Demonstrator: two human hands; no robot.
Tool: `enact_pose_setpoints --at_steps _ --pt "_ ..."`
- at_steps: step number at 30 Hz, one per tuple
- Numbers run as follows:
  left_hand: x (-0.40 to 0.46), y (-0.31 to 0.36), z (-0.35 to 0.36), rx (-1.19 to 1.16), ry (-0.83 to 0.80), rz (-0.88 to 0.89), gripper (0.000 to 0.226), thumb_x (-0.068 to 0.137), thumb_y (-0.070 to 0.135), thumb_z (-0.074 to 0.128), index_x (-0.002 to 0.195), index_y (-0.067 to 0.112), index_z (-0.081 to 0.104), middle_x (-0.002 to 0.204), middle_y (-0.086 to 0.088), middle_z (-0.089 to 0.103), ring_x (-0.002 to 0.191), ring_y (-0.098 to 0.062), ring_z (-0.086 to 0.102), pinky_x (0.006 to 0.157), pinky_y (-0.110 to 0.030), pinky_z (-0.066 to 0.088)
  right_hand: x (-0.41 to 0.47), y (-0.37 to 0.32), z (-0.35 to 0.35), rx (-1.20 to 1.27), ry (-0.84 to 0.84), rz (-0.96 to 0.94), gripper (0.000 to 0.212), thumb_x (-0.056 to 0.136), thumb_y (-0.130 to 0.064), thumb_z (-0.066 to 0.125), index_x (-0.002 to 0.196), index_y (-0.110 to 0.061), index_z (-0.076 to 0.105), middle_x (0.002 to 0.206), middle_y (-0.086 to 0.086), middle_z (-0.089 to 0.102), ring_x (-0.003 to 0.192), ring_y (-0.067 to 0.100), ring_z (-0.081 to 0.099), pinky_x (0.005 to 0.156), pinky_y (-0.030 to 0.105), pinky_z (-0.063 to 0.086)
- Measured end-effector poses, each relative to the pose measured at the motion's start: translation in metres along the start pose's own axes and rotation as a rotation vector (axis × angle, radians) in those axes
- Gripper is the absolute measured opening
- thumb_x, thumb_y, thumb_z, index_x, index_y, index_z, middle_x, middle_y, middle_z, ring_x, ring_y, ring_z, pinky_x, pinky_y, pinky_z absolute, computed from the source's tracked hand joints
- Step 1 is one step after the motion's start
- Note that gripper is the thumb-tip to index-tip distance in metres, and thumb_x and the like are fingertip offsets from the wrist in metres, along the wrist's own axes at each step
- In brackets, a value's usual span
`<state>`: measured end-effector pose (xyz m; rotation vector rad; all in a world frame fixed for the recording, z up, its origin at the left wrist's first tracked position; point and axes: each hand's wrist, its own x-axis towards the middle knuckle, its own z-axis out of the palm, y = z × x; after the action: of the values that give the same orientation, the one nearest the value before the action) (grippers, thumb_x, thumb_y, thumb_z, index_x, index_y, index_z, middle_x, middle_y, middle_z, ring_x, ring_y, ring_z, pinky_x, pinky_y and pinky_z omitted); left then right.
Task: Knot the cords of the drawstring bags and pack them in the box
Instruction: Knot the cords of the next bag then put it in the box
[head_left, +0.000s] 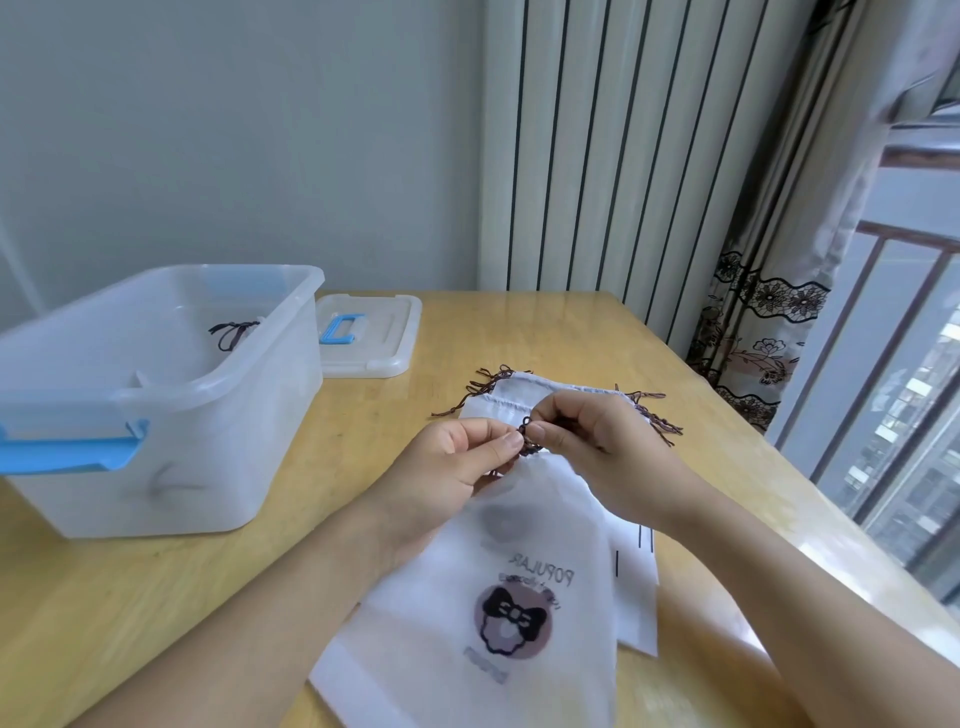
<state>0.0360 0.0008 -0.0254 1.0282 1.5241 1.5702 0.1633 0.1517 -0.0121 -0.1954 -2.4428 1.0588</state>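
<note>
A white drawstring bag (519, 613) with a printed bow picture and the word POPULAR lies in front of me, its mouth gathered up between my hands. My left hand (457, 462) and my right hand (587, 436) each pinch the bag's dark cord (523, 428), which forms a small loop between my fingertips. More white bags (545, 387) with dark brown cords lie flat underneath and behind. The clear plastic box (291, 332) stands at the left with one knotted bag (234, 332) inside.
The box's lid (379, 338) with a blue handle lies flat behind the box. Blue latches sit on the box's ends. The wooden table (156, 597) meets a wall, a striped curtain and a window railing at the right.
</note>
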Motion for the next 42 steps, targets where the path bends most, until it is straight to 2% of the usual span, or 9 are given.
enact_pose_setpoints --at_steps 2,6,13,16,21,28,34,38,42 --pt "-0.001 0.000 0.000 -0.066 -0.042 -0.046 0.020 0.100 0.019 0.058 0.102 0.002 0.068 0.079 0.000 0.057 0.075 -0.013 0.051 0.080 -0.030 0.041 0.000 0.000 -0.001 -0.029 0.004 -0.014 0.017 0.101 -0.020 0.062 0.087 -0.012 0.067 0.079 0.011 0.068 0.070 0.032 0.055 0.064 0.040 0.046" --pt "0.000 -0.001 0.002 0.032 0.018 -0.029 0.017 0.099 0.010 0.058 0.107 0.001 0.070 0.084 0.000 0.066 0.080 -0.012 0.057 0.082 -0.027 0.045 0.001 0.002 0.000 -0.089 0.006 -0.004 0.014 0.100 -0.018 0.063 0.086 -0.015 0.067 0.078 0.004 0.069 0.069 0.023 0.055 0.067 0.038 0.047" --pt "-0.005 -0.001 0.009 0.342 0.240 0.179 0.008 0.090 0.012 0.070 0.085 0.017 0.075 0.079 0.007 0.073 0.074 -0.008 0.066 0.075 -0.023 0.052 0.001 0.007 0.007 -0.038 -0.018 0.030 0.017 0.102 -0.021 0.059 0.087 -0.017 0.065 0.082 0.008 0.070 0.079 0.035 0.062 0.076 0.054 0.052" --pt "-0.006 -0.001 0.008 0.451 0.300 0.283 0.007 0.084 0.012 0.077 0.077 0.015 0.077 0.073 0.005 0.074 0.069 -0.012 0.070 0.067 -0.025 0.056 0.001 0.006 0.008 -0.055 -0.034 0.040 0.016 0.102 -0.019 0.059 0.089 -0.015 0.067 0.084 0.003 0.072 0.079 0.027 0.064 0.078 0.049 0.053" --pt "-0.004 -0.003 0.004 0.624 0.372 0.472 0.011 0.080 0.018 0.083 0.085 0.017 0.074 0.076 0.010 0.071 0.072 -0.005 0.068 0.064 -0.026 0.057 0.000 0.002 0.006 0.055 -0.067 0.090 0.020 0.103 -0.017 0.056 0.088 -0.008 0.065 0.073 0.012 0.059 0.053 0.011 0.036 0.050 0.020 0.033" --pt "0.001 -0.003 -0.002 0.729 0.333 0.838 0.017 0.082 0.003 0.080 0.094 0.015 0.081 0.088 0.006 0.072 0.078 -0.009 0.067 0.066 -0.025 0.055 -0.001 -0.002 0.007 0.243 -0.073 0.158 0.024 0.104 -0.015 0.053 0.097 0.005 0.066 0.072 0.011 0.045 0.053 0.009 0.031 0.048 0.016 0.030" --pt "-0.001 -0.003 0.008 0.372 0.401 0.471 0.012 0.093 0.006 0.065 0.088 0.016 0.069 0.080 0.005 0.073 0.076 -0.010 0.072 0.069 -0.023 0.056 0.001 -0.006 0.008 0.379 -0.037 0.168 0.023 0.102 -0.010 0.056 0.082 -0.003 0.063 0.058 -0.004 0.034 0.052 0.011 0.023 0.047 0.017 0.024" --pt "0.001 -0.005 0.013 0.137 0.370 0.285 0.012 0.100 0.012 0.055 0.091 0.013 0.062 0.082 0.000 0.073 0.079 -0.015 0.072 0.078 -0.034 0.060 0.001 -0.007 0.007 0.391 -0.028 0.164 0.024 0.101 -0.014 0.059 0.086 0.003 0.064 0.066 0.010 0.032 0.055 0.016 0.021 0.047 0.021 0.022" --pt "0.001 -0.001 0.014 0.006 0.355 0.195 0.019 0.103 0.011 0.049 0.087 0.006 0.059 0.081 -0.006 0.071 0.081 -0.013 0.069 0.069 -0.021 0.056 0.000 -0.007 0.004 0.402 -0.017 0.190 0.026 0.100 -0.012 0.059 0.091 0.012 0.062 0.065 0.010 0.034 0.053 0.013 0.023 0.047 0.017 0.024"
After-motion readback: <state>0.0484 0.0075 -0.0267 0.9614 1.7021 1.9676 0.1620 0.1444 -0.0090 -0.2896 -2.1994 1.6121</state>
